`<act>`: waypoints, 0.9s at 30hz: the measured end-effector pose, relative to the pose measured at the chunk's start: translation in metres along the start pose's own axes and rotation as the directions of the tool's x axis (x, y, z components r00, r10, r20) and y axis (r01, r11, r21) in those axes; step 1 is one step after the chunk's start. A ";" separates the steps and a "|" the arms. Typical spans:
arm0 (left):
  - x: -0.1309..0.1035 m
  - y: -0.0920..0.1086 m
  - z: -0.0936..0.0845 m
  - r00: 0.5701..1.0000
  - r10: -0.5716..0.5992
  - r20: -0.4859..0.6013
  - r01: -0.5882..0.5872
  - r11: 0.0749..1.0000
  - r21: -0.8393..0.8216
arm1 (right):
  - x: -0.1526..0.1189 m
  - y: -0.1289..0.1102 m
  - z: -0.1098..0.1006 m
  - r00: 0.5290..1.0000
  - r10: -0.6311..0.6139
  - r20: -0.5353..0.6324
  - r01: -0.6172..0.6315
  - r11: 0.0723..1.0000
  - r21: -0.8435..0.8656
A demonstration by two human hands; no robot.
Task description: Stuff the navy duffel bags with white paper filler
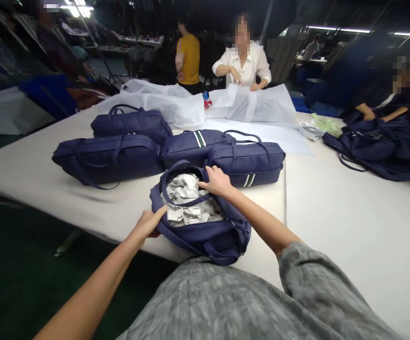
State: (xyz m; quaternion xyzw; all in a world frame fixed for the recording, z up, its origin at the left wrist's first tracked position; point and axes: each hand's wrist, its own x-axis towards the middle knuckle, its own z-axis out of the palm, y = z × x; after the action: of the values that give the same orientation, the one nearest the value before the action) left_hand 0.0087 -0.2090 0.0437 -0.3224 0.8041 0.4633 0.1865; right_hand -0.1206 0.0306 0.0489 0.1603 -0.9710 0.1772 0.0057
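Observation:
Right in front of me an unzipped navy duffel bag point(198, 238) rests at the table's near edge. Crumpled pale paper point(185, 189) fills its opening, and one strap loops across the paper. My left hand point(148, 224) grips the bag's left end, thumb on top at the rim, the other fingers mostly hidden beneath. At the far rim of the opening, my right hand point(217, 182) is closed on the bag's edge, its thumb pointing in over the paper.
Closed navy duffel bags point(109, 158) lie just beyond, some with white and green stripes. White plastic sheeting point(261, 106) covers the table's far side, where a person in white point(242, 61) works. Dark navy bags point(385, 146) lie at the right by another person. The table point(350, 226) extends right.

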 end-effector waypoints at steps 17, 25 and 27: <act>-0.008 0.018 0.041 0.923 0.248 -0.293 -0.248 0.968 0.036 | -0.061 -0.019 0.027 0.988 -0.156 -0.003 0.141 0.877 0.459; 0.021 0.020 0.025 0.943 0.288 -0.167 -0.206 0.899 0.386 | -0.029 -0.009 0.030 0.995 -0.063 0.079 0.062 0.998 0.021; 0.026 0.018 0.017 0.956 0.266 -0.125 -0.186 0.877 0.443 | -0.026 -0.020 0.028 0.989 -0.147 -0.027 0.146 0.988 -0.049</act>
State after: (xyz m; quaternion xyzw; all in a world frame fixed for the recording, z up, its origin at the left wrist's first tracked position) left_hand -0.0220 -0.1971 0.0309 -0.2183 0.9316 0.2634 0.1225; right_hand -0.0883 0.0110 0.0275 0.2283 -0.9603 0.1559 0.0372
